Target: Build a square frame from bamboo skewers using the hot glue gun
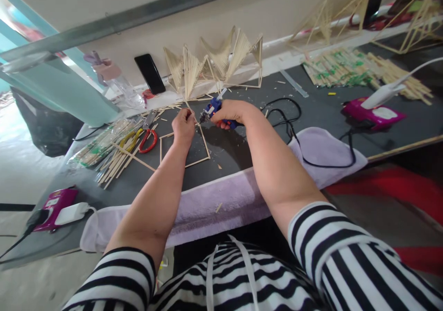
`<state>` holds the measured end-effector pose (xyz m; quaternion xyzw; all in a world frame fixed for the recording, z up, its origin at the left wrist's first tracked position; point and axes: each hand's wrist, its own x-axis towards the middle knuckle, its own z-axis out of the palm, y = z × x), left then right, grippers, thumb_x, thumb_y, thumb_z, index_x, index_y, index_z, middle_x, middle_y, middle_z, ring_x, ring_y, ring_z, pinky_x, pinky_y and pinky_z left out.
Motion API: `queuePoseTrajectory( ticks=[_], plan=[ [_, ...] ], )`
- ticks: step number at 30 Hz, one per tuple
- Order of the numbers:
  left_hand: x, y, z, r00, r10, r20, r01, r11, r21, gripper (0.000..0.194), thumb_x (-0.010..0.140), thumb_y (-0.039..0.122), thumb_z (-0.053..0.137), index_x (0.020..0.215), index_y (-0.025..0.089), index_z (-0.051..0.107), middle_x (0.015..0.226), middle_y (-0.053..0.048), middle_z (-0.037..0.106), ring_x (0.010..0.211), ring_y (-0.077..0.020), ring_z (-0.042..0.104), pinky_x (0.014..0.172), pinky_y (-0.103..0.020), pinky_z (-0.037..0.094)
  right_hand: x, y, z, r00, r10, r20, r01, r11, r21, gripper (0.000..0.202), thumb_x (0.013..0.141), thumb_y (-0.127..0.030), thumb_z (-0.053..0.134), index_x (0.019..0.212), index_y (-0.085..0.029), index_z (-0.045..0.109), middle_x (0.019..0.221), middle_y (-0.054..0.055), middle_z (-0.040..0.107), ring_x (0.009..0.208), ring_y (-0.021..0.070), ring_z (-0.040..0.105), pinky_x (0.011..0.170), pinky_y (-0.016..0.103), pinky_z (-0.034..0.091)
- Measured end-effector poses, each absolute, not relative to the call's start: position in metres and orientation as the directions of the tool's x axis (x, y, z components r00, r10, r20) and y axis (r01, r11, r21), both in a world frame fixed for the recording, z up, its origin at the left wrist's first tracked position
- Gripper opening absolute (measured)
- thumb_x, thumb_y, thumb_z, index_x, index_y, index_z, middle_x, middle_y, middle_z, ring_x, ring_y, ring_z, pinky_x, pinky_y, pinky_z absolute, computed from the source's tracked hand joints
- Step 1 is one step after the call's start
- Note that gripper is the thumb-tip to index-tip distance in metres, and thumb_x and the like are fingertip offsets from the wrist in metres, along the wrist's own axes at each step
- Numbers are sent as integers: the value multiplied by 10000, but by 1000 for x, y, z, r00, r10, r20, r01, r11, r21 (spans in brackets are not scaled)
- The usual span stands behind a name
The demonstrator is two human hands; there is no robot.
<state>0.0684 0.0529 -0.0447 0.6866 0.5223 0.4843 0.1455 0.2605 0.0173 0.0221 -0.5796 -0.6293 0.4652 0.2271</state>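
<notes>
In my right hand [231, 112] is a small blue hot glue gun [213, 104], its nozzle pointing left and a pale glue stick poking out of its back. My left hand [184, 125] pinches a thin wooden stick [187, 104] close to the nozzle. Below both hands a square frame of thin sticks [205, 146] lies flat on the dark table; the pinched stick meets it near its far right corner. My left hand and forearm hide part of the frame. Whether nozzle and wood touch, I cannot tell.
Loose sticks [112, 169], red-handled scissors [148, 141] and yellow-handled pliers [130, 139] lie left. Folded stick models [226, 62] and a phone [150, 73] stand behind. A black cord [287, 122] loops right, near a magenta power strip [384, 113]. A lilac cloth [221, 200] covers the front edge.
</notes>
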Motion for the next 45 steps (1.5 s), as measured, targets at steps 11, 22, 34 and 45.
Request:
queuePoseTrajectory(
  ticks=[11,22,34,45],
  plan=[
    [71,50,-40,-29,858,512,587,-400,704,94,810,152,544,752,226,545,690,35,623,638,-140,654,676,-236,502,259,21,18,-198,953,-227,513,-96,-853,140,763,-199,747,700,-163,627,623,29,624,620,173,641,594,293,560],
    [72,49,-41,-34,854,519,614,-392,685,73,815,188,536,752,224,537,651,40,590,638,-144,655,671,-237,502,259,26,17,-238,949,-206,617,-16,-787,127,777,-247,733,764,-146,656,628,36,633,558,151,614,537,252,516],
    [71,53,-43,-46,839,542,617,-403,676,90,785,163,538,722,224,521,639,28,576,632,-160,645,635,-247,482,256,27,18,-222,958,-183,683,19,-730,130,782,-269,722,754,-157,661,603,27,625,499,123,558,468,230,428],
    [70,55,-45,-54,845,532,606,-396,690,98,774,137,534,738,228,530,631,36,583,625,-163,658,656,-257,500,255,25,20,-219,956,-193,706,18,-708,125,777,-260,715,743,-154,658,602,29,619,513,132,562,498,247,452]
  ],
)
